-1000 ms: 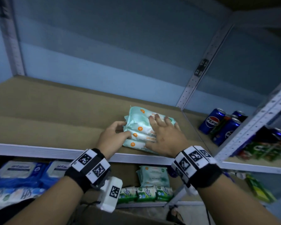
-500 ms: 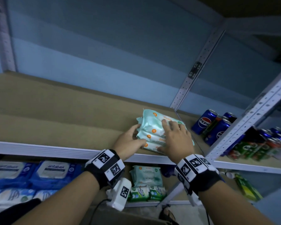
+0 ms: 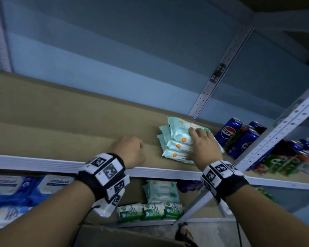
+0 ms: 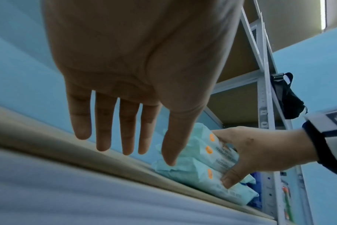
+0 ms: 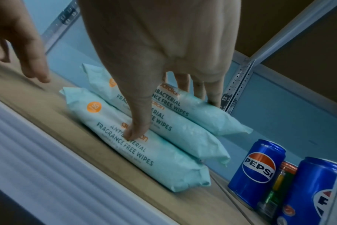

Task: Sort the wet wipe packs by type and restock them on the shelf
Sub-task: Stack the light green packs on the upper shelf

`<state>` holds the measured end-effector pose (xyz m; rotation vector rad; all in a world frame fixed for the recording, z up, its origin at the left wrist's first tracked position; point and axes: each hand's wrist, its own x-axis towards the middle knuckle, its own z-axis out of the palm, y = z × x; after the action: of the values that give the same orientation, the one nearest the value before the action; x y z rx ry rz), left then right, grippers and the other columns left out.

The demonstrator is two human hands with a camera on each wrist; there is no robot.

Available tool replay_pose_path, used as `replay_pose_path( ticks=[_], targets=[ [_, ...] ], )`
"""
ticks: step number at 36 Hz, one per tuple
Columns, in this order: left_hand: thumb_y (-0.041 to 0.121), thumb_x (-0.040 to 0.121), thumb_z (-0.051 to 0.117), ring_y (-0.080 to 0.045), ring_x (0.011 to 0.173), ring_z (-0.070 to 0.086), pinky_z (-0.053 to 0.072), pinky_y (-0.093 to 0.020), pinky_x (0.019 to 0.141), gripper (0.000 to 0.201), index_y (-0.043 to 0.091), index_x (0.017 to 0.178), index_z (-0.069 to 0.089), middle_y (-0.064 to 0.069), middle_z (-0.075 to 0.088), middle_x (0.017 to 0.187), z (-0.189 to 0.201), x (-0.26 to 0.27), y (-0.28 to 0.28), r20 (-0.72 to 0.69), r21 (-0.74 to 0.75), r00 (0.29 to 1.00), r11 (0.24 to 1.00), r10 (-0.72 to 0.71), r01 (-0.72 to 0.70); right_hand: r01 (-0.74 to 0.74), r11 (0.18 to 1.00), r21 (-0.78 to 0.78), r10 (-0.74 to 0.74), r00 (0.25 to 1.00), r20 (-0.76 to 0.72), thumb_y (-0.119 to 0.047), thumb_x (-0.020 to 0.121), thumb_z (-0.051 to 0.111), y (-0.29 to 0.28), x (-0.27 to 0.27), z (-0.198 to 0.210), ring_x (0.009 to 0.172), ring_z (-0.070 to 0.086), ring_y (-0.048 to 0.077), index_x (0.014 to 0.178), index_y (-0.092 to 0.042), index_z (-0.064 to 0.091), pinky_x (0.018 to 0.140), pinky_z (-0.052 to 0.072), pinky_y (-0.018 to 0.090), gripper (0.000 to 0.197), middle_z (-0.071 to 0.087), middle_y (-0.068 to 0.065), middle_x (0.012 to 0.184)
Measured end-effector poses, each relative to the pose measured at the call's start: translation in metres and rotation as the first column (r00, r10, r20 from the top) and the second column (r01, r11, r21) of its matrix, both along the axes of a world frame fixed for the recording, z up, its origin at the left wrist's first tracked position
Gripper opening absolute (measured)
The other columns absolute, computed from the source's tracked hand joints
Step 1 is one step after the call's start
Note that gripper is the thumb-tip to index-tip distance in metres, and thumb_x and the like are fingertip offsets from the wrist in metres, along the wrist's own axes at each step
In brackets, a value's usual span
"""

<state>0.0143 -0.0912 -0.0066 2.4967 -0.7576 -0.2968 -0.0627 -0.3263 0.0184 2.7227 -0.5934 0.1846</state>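
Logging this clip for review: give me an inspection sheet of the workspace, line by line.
Surface: tan shelf board, white front rail.
Job's things: three pale green wipe packs standing on edge side by side on the board; more packs on the shelf below.
Clutter: Pepsi cans in the next bay.
Grippers: right hand grips the three packs, thumb in front, fingers behind; left hand holds nothing, apart from them.
Cables: thin black lead from the left wrist unit.
Surroundings: blue wall, perforated metal uprights.

Blue Pepsi cans (image 3: 228,131) stand beside green cans (image 3: 282,163) on the right.
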Motion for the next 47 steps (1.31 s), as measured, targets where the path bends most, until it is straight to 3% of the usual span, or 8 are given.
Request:
replay_pose_path(
  ticks=[3,6,12,16,22,26,38,47],
  targets=[
    [0.034,0.085,0.064,-0.024,0.104,0.062,0.052,-0.036,0.090,0.031,0.017,0.110,0.071,-0.003,0.067,0.114,-0.008,0.003,0.003,0.008,0.060,1.000,0.998,0.012,-0.013,0.012,1.000,-0.010,-0.012,1.000,0.016,-0.041,0.071,0.084,-0.009,0.009,-0.001,0.124,0.032,0.034,0.147,-0.026,0.027,0.105,0.038,0.044,0.097,0.032,0.012,0.141],
    [0.036,0.085,0.063,-0.024,0.111,0.056,0.050,-0.038,0.094,0.031,0.019,0.109,0.071,-0.003,0.064,0.118,-0.015,0.008,0.001,0.050,0.092,0.999,0.996,-0.013,0.008,0.012,1.000,-0.021,-0.012,1.000,-0.008,-0.039,0.071,0.084,-0.017,0.020,-0.001,0.124,0.036,0.034,0.149,-0.024,0.025,0.104,0.039,0.046,0.099,0.037,0.012,0.138],
    [0.042,0.086,0.065,-0.022,0.122,0.045,0.039,-0.038,0.103,0.032,0.024,0.112,0.070,0.003,0.059,0.122,-0.018,0.019,-0.009,0.092,0.118,0.996,0.993,0.015,-0.026,0.073,0.992,-0.100,-0.074,0.997,-0.013,-0.028,0.082,0.073,-0.029,0.043,-0.003,0.126,0.040,0.035,0.149,-0.029,0.021,0.094,0.042,0.054,0.085,0.042,0.006,0.141],
    [0.041,0.085,0.066,-0.023,0.121,0.046,0.038,-0.038,0.103,0.032,0.023,0.111,0.069,0.003,0.058,0.123,-0.020,0.027,-0.018,0.104,0.108,0.994,0.994,0.020,-0.031,0.086,0.995,-0.050,-0.088,0.996,-0.029,-0.020,0.084,0.071,-0.042,0.061,-0.003,0.128,0.036,0.036,0.150,-0.027,0.019,0.093,0.048,0.052,0.084,0.039,0.007,0.142],
    [0.043,0.083,0.067,-0.022,0.119,0.049,0.040,-0.038,0.102,0.035,0.023,0.112,0.069,0.004,0.058,0.124,-0.023,0.040,-0.029,0.102,0.091,0.995,0.995,0.021,-0.031,0.137,0.991,0.003,-0.136,0.985,-0.104,-0.019,0.083,0.072,-0.059,0.094,0.001,0.134,0.029,0.036,0.151,-0.025,0.017,0.095,0.045,0.048,0.088,0.034,0.006,0.146],
    [0.043,0.083,0.067,-0.022,0.118,0.052,0.043,-0.039,0.102,0.037,0.022,0.113,0.069,0.003,0.061,0.123,-0.025,0.046,-0.027,0.081,0.107,0.997,0.994,0.018,-0.026,0.116,0.993,-0.016,-0.116,0.991,-0.069,-0.017,0.084,0.072,-0.071,0.111,-0.002,0.130,0.034,0.039,0.150,-0.022,0.024,0.091,0.048,0.048,0.082,0.040,0.009,0.141],
    [0.047,0.081,0.070,-0.021,0.126,0.042,0.037,-0.038,0.106,0.041,0.035,0.120,0.063,0.008,0.054,0.129,-0.021,0.052,-0.019,0.036,0.069,0.999,0.998,0.002,-0.005,0.125,0.992,0.001,-0.125,0.992,-0.035,-0.013,0.082,0.073,-0.108,0.167,-0.007,0.129,0.034,0.045,0.147,-0.017,0.027,0.096,0.046,0.050,0.080,0.039,0.015,0.142],
    [0.049,0.082,0.069,-0.020,0.129,0.037,0.034,-0.037,0.105,0.041,0.037,0.120,0.062,0.009,0.050,0.132,-0.022,0.056,-0.020,0.027,0.079,1.000,0.997,-0.010,0.007,0.116,0.993,0.005,-0.116,0.993,0.002,-0.015,0.082,0.072,-0.129,0.194,-0.008,0.127,0.035,0.047,0.151,-0.019,0.025,0.099,0.044,0.050,0.084,0.038,0.019,0.144]
  ],
)
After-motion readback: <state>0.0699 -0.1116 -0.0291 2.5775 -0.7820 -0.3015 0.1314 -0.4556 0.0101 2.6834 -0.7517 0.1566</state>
